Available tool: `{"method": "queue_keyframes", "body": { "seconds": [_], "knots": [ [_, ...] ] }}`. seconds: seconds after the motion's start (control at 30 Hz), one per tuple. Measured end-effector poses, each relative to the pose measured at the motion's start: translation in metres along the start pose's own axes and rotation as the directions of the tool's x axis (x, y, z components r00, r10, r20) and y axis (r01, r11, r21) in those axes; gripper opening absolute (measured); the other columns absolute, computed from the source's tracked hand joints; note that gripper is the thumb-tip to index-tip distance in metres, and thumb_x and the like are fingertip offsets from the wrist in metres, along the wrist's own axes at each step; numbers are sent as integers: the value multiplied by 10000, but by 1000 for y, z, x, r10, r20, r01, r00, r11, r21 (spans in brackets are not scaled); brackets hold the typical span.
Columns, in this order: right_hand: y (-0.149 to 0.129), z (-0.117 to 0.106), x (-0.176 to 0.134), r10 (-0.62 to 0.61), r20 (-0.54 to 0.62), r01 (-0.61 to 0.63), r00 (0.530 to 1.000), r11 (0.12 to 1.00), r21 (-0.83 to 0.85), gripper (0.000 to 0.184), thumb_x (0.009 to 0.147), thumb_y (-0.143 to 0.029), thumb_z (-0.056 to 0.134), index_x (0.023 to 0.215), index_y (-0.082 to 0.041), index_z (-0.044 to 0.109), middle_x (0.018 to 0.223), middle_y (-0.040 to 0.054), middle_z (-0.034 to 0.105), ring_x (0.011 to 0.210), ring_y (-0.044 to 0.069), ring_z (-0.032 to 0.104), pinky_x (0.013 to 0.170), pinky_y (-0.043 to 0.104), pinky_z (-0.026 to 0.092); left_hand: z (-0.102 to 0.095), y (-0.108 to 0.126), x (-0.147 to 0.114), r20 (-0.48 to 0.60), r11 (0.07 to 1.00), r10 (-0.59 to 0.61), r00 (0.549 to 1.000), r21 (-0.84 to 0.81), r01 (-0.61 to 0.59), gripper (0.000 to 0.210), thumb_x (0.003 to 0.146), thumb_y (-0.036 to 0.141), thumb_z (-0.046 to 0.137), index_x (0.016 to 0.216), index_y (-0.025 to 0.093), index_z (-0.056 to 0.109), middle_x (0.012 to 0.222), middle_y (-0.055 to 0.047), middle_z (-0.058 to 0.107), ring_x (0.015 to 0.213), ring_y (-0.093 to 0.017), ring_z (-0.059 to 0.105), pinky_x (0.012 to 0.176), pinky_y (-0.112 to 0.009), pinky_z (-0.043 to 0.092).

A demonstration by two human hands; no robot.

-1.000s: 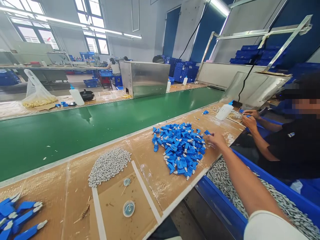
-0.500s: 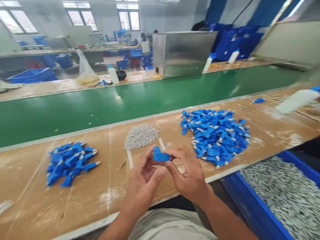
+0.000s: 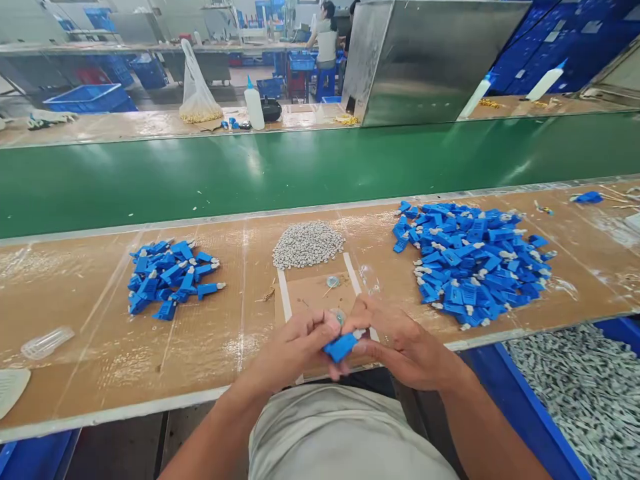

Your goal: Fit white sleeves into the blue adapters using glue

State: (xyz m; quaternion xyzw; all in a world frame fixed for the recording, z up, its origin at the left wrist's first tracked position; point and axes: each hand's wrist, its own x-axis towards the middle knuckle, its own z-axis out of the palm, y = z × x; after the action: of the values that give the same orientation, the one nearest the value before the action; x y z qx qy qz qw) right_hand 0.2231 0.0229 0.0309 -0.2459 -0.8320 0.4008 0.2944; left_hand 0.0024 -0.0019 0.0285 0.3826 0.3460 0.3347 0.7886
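Observation:
In front of my body, both hands are closed on one small blue plastic piece (image 3: 341, 348) with a whitish tip. My left hand (image 3: 305, 339) grips its lower left side, the fingers slightly blurred. The fingers and thumb of my right hand (image 3: 400, 340) pinch the tip end and partly hide it. Just beyond my hands, a thin stick rests with one end at a small round clear dish (image 3: 333, 282) on the tabletop. A second round clear item (image 3: 339, 316) shows behind my left fingertips. Further back is a heap of small grey pellets (image 3: 309, 244).
A large pile of blue pieces (image 3: 480, 260) lies on the right, a smaller pile (image 3: 173, 279) on the left. A blue crate (image 3: 530, 407) of grey parts stands below the table's right edge. Behind the table runs a green conveyor belt (image 3: 300, 170). A co-worker (image 3: 326, 40) sits far back.
The view has tilted downward. My hands have turned the blue piece, which stood with one end up and now slants down to the left. The small dish behind my hands has come into sight.

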Motion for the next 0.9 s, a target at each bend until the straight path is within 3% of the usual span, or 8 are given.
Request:
{"method": "queue_keyframes", "body": {
  "seconds": [0.07,0.1,0.17,0.23,0.3,0.4,0.5,0.9],
  "knots": [
    [2,-1,-8,70,87,-83,994,985,153,218,1006,-310,636,1216,-256,666,905,26,663,769,178,606,730,336,509,-5,-11,-6,113,982,-120,986,-131,134,357,904,478,713,842,155,572,752,-82,709,616,-146,694,512,-186,519],
    [5,1,-12,133,64,-144,989,967,209,296,983,-348,673,1265,-258,650,888,19,667,735,168,614,700,319,515,-7,-17,-9,146,963,-152,978,-199,179,347,882,449,746,837,157,564,751,-85,710,621,-151,702,493,-175,508],
    [17,7,-15,314,-95,-285,945,929,234,382,949,-400,713,1293,-249,644,875,16,668,708,159,620,658,293,513,-10,-27,-15,172,924,-177,969,-309,224,321,865,390,773,831,155,557,756,-98,716,631,-157,715,475,-159,499],
    [32,16,-13,446,-269,-405,854,893,196,307,948,-420,697,1186,-225,699,881,28,668,730,164,621,663,290,507,-14,-34,-19,155,896,-154,976,-394,204,295,863,349,776,836,148,561,787,-113,724,628,-157,718,463,-152,496],
    [48,25,-8,497,-305,-455,813,867,202,281,933,-447,697,1071,-204,733,877,39,666,747,177,619,685,305,509,-19,-37,-22,100,878,-109,989,-456,143,273,856,324,783,870,140,582,809,-108,723,630,-153,717,467,-148,501],
    [62,35,-1,524,-240,-455,817,842,290,321,892,-487,733,1029,-198,747,865,41,667,719,180,612,676,316,510,-27,-38,-24,31,868,-81,996,-488,86,271,846,317,792,938,128,622,836,-98,713,642,-151,716,474,-142,507],
    [64,39,4,522,-259,-445,813,843,301,299,892,-480,736,1001,-204,767,880,48,672,700,174,595,658,312,498,-33,-37,-24,10,870,-111,994,-481,102,291,842,313,799,1008,120,659,823,-89,695,643,-151,712,474,-137,509],
    [47,37,13,317,-276,-319,908,947,41,139,977,-262,675,977,-220,808,830,13,550,729,149,529,672,283,441,-46,-37,-17,-58,885,-139,989,-456,98,249,868,275,777,1047,102,770,816,-98,687,645,-104,645,569,-144,512]
  ]
}}
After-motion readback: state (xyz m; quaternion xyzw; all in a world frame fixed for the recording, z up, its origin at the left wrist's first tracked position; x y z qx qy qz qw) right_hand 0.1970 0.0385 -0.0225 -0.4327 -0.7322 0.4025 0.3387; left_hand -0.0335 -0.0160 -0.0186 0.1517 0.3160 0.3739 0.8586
